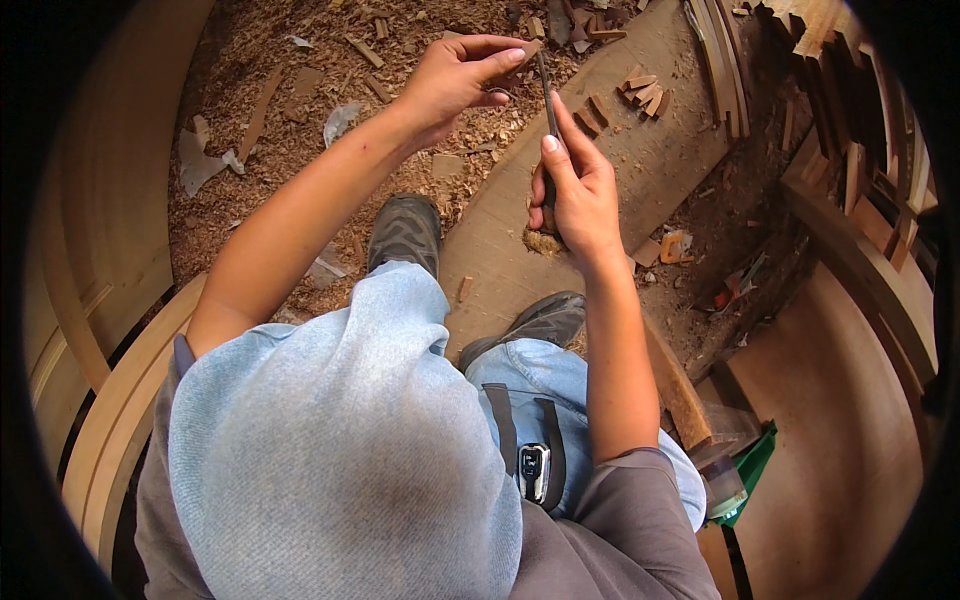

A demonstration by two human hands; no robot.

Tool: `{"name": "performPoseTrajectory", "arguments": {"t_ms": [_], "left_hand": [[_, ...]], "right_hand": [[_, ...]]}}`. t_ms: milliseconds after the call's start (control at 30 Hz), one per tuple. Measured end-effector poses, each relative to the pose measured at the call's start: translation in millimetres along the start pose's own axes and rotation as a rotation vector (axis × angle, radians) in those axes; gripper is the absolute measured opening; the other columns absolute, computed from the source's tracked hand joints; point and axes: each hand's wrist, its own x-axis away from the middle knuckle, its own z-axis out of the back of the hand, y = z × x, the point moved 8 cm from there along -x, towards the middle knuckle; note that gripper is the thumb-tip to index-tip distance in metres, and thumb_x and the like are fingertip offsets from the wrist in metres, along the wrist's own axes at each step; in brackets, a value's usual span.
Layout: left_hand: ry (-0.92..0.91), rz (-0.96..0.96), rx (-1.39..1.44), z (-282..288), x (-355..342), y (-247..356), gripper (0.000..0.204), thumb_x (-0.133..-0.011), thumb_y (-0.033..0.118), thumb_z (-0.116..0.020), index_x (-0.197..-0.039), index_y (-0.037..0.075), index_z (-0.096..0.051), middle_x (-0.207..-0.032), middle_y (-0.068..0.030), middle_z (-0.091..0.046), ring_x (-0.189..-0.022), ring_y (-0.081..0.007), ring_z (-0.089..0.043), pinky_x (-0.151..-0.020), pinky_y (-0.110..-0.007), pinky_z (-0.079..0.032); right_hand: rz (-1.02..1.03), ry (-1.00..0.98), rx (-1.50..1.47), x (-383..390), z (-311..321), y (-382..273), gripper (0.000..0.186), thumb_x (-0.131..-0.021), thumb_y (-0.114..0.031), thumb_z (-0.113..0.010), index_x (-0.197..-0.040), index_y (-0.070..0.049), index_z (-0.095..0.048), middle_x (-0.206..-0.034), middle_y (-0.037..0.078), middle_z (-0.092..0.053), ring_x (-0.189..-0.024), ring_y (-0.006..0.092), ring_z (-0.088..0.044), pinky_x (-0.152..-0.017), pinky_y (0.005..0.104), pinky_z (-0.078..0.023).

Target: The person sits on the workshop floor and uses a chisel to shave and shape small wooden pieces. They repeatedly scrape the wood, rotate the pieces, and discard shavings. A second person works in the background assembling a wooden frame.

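Observation:
My right hand (578, 190) grips the handle of a dark narrow blade tool (547, 100), index finger stretched along the blade. My left hand (462, 75) pinches a small piece of wood (528, 50) at its fingertips, held against the upper end of the blade. Both hands are raised over a wide wooden plank (640, 150) on the floor. A small heap of shavings (541, 242) lies on the plank just under my right hand. My knees in light blue jeans and two grey shoes (405, 232) sit below the hands.
Sawdust and wood scraps (300, 90) cover the floor. Several small cut wooden blocks (640, 90) lie on the plank. Curved wooden pieces (110, 400) stand at the left, stacked timber (850, 150) at the right, and a green object (752, 465) lies near my right side.

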Motion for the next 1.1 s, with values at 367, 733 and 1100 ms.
{"name": "performPoseTrajectory", "arguments": {"t_ms": [367, 733, 1100], "left_hand": [[-0.121, -0.034, -0.207, 7.6, -6.4, -2.7, 0.033, -0.096, 0.028, -0.070, -0.123, 0.008, -0.070, -0.102, -0.0009, -0.072, -0.090, -0.0097, -0.068, -0.074, -0.027, -0.061], [-0.208, -0.069, -0.672, -48.8, 14.1, -73.9, 0.040, -0.085, 0.016, -0.077, -0.122, 0.001, -0.071, -0.098, -0.0117, -0.074, -0.079, -0.0132, -0.068, -0.065, -0.028, -0.057], [-0.169, -0.594, -1.189, -84.8, 37.3, -54.3, 0.024, -0.087, 0.017, -0.070, -0.109, 0.007, -0.075, -0.092, -0.0103, -0.068, -0.086, -0.0295, -0.066, -0.073, -0.039, -0.055]], "right_hand": [[-0.156, -0.006, 0.071, 3.3, 3.0, 1.5, 0.053, -0.106, -0.022, -0.051, -0.156, -0.013, -0.037, -0.059, 0.000, -0.050, -0.042, 0.0105, -0.049, -0.042, 0.0271, -0.043], [-0.425, 0.135, 0.029, 43.6, 29.5, 35.1, 0.066, -0.098, -0.007, -0.048, -0.160, -0.010, -0.027, -0.066, 0.006, -0.055, -0.049, 0.0171, -0.055, -0.050, 0.0319, -0.051], [-0.539, 0.138, 0.105, 43.0, 52.0, 40.0, 0.062, -0.099, -0.007, -0.050, -0.158, -0.009, -0.032, -0.069, 0.005, -0.054, -0.054, 0.0150, -0.054, -0.052, 0.0306, -0.050]]}}
